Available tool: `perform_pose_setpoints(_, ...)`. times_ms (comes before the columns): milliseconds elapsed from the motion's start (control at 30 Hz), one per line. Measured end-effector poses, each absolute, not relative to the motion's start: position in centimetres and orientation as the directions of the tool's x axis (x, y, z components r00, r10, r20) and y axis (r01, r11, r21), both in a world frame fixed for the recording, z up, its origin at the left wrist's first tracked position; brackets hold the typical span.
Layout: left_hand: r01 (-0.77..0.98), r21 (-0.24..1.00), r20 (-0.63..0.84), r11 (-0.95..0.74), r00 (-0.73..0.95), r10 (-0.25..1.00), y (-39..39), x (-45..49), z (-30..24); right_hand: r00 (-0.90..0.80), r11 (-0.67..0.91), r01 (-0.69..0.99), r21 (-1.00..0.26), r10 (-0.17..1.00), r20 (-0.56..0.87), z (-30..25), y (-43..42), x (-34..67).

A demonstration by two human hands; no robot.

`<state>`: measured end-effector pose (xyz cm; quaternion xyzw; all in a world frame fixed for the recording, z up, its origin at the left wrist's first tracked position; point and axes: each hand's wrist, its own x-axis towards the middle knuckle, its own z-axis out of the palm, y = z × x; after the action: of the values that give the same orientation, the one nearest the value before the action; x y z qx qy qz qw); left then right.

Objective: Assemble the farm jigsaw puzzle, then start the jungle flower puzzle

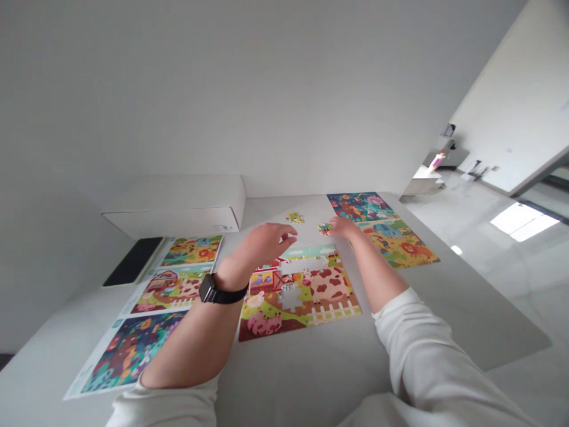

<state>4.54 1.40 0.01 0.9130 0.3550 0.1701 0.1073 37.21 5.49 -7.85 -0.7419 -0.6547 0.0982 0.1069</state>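
Note:
My right hand (345,229) pinches a small multicoloured jigsaw piece (325,228) at its fingertips, above the table. My left hand (263,245) hangs loosely curled over the top edge of a farm jigsaw puzzle (302,299), and I see nothing in it. That puzzle shows cows, a pig, a red barn and a white fence, with pale gaps near its middle. A loose yellow-green jigsaw piece (295,217) lies on the white table (284,207), just beyond my hands. A black watch (217,290) sits on my left wrist.
Several printed animal puzzle sheets lie along the left, including a farm sheet (171,289), and two more (377,228) lie at the far right. A white box (175,207) stands at the far left corner, near a black tablet (132,261). The table's right edge drops to a glossy floor.

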Motion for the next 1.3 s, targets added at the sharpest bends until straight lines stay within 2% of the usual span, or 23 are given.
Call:
perform_pose_setpoints(167, 0.620, 0.305, 0.218, -0.723, 0.693, 0.687, 1.7, 5.5, -0.9, 0.107, -0.095, 0.943, -0.320, 0.994, 0.020, -9.0, 5.1, 37.8)
perform_pose_setpoints(267, 0.625, 0.330, 0.204, -0.707, 0.684, 0.700, 1.9, 5.6, -1.2, 0.157, -0.130, 0.915, -0.383, 0.987, 0.039, -8.8, 4.7, 37.6)
perform_pose_setpoints(400, 0.626, 0.378, 0.247, -0.682, 0.642, 0.726, 2.1, 4.9, -0.6, 0.136, -0.093, 0.855, -0.511, 0.990, 0.046, -7.5, 4.4, 36.8)
perform_pose_setpoints(567, 0.602, 0.497, 0.320, -0.625, 0.542, 0.777, 2.1, 3.9, 0.8, 0.006, 0.027, 0.604, -0.797, 0.999, 0.038, -5.3, 3.6, 34.7)
perform_pose_setpoints(700, 0.571, 0.644, 0.305, -0.509, 0.417, 0.856, 3.0, 4.1, 0.1, -0.078, 0.117, 0.399, -0.909, 0.993, 0.094, -4.0, 2.4, 32.4)
perform_pose_setpoints(800, 0.467, 0.772, 0.230, -0.432, 0.428, 0.874, 3.9, 4.4, -1.2, -0.116, 0.156, 0.313, -0.937, 0.985, 0.125, -3.3, 1.7, 30.9)
perform_pose_setpoints(900, 0.376, 0.839, 0.181, -0.393, 0.489, 0.853, 4.4, 4.6, -2.1, -0.141, 0.163, 0.290, -0.943, 0.982, 0.126, -2.9, 1.1, 29.9)
perform_pose_setpoints(1300, 0.375, 0.821, 0.182, -0.431, 0.543, 0.820, 5.2, 4.0, -2.8, -0.191, 0.173, 0.259, -0.950, 0.974, 0.125, -2.6, 0.5, 28.9)
